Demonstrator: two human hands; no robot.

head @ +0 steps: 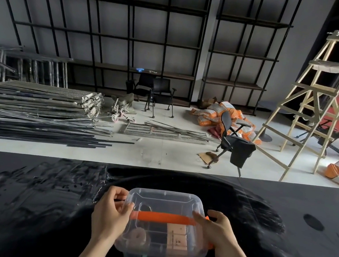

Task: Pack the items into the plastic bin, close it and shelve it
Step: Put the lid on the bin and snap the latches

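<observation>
Lidded plastic bin [162, 230], left hand [109, 215], right hand [217, 232] gripping sides

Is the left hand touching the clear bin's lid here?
Touching. The head view shows the left hand at the left edge of the lid on the plastic bin, its fingers curled over the rim beside the orange handle.

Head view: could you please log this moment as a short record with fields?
surface: black table
bin: clear plastic bin, lid on
handle: orange handle lying across the lid
contents: tape roll and cardboard box seen through the lid
left hand: left hand at the bin's left side
right hand: right hand at its right side
background: black shelving, wooden ladder
</observation>
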